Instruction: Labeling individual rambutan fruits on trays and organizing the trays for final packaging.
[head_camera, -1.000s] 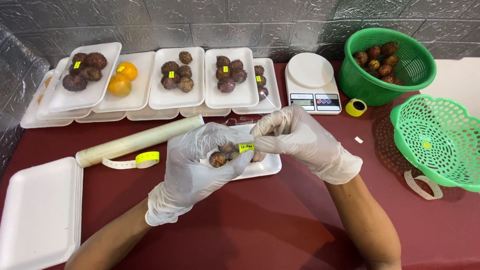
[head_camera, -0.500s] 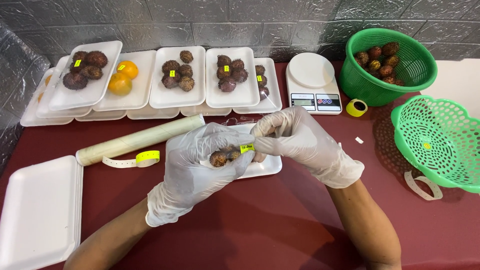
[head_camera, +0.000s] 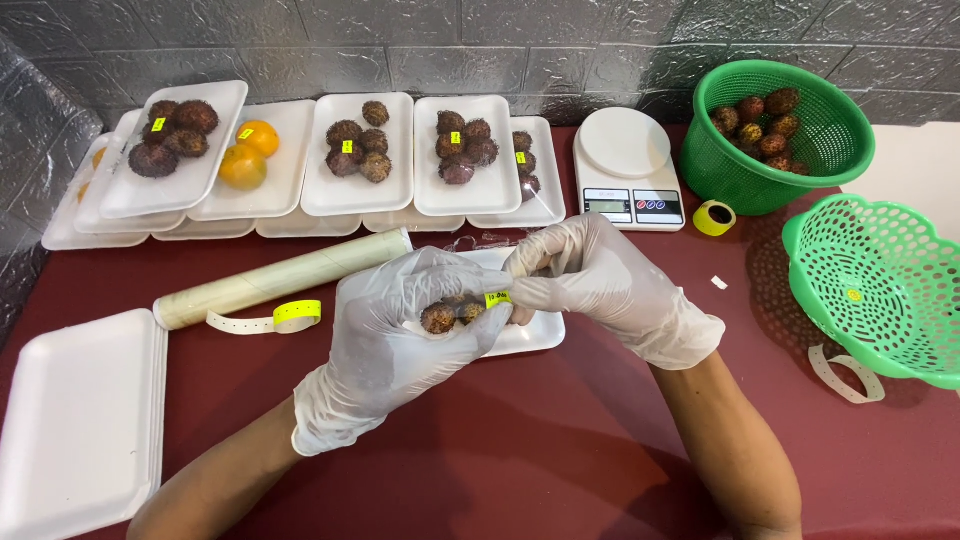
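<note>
The left hand (head_camera: 400, 340) cups the small white tray (head_camera: 530, 335) of spiky brown fruits (head_camera: 440, 318), fingers curled around it. The right hand (head_camera: 600, 285) pinches a little yellow sticker (head_camera: 497, 298) right on top of the tray. The tray sits on the red desk (head_camera: 520, 460), just in front of the white scale (head_camera: 628, 170) and next to the roll of wrap (head_camera: 285, 278). To do this well, hold the tray still and press the sticker down flat and smooth.
</note>
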